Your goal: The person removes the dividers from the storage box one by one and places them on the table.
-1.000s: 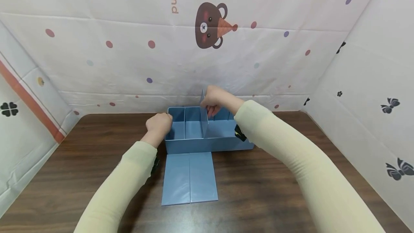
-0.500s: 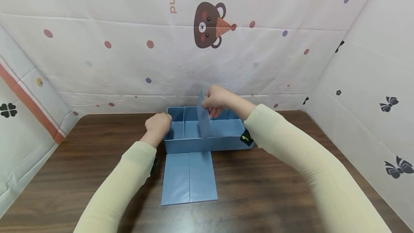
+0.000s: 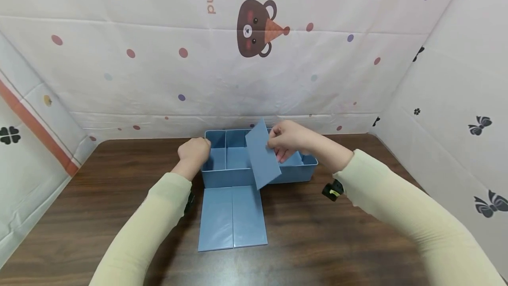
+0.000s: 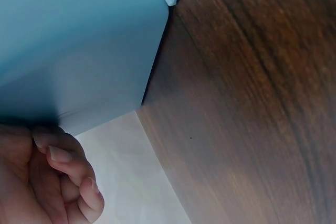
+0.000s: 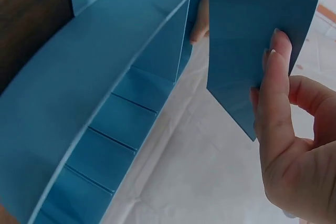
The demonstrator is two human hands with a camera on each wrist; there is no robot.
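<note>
A long blue storage box [image 3: 226, 178] stands on the table near the back wall. My left hand [image 3: 194, 151] grips its left end wall at the rim; in the left wrist view the fingers [image 4: 71, 163] curl against the box wall [image 4: 100, 72]. Above the box, my right hand [image 3: 289, 139] pinches a flat blue divider [image 3: 262, 158], held tilted and free of the slots. In the right wrist view the thumb is partly hidden, with fingers [image 5: 278, 87] along the divider's face [image 5: 241, 40]. One divider [image 3: 225, 149] still stands inside the box, towards its left end.
Two flat blue panels [image 3: 216, 220] lie side by side on the wooden table [image 3: 317, 233], in front of the box. Slot ridges [image 5: 94, 135] line the box's inner wall. A patterned white sheet [image 3: 214, 74] rises close behind.
My right hand has lifted the divider out of the box and moved it right and towards me, turning its face to the head camera. My left hand has stayed put.
</note>
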